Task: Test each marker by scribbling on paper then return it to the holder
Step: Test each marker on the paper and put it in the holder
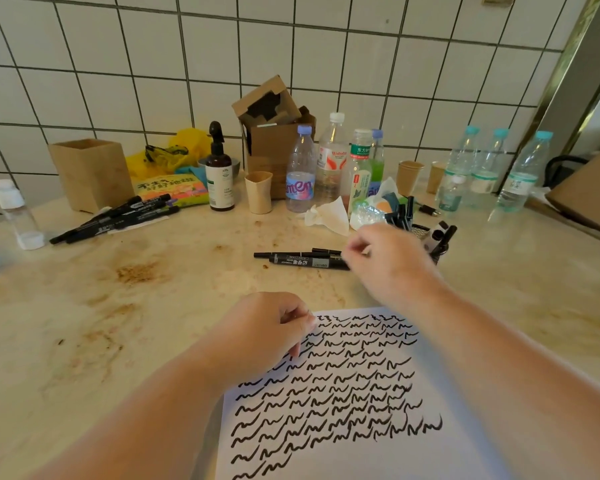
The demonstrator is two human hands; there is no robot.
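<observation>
White paper (pixel 447 341) covered in rows of black squiggles lies under your forearms on the stained counter (pixel 153 306). Your left hand (pixel 264 330) rests on the sheet's top left corner, fingers curled under and fingertips pressing the paper, nothing gripped in it. Your right hand (pixel 381 265) hangs above the counter beyond the sheet's far edge, blurred; thumb and fingers look bunched together, but you cannot tell if they pinch anything. Just left of that hand lie two black markers (pixel 302 259) side by side on the counter, capped, their right ends hidden behind your fingers. Right behind the hand sits a dark mesh holder (pixel 426 233) with several black markers standing in it, partly hidden by your knuckles. Well off to the left of your left hand, a loose bunch of markers (pixel 118 216) lies flat near a wooden box (pixel 90 174). Beyond your right hand: crumpled tissue (pixel 329 216), water bottles (pixel 300 171), a paper cup (pixel 258 192), a pump bottle (pixel 219 174), against a tiled wall (pixel 395 64).
</observation>
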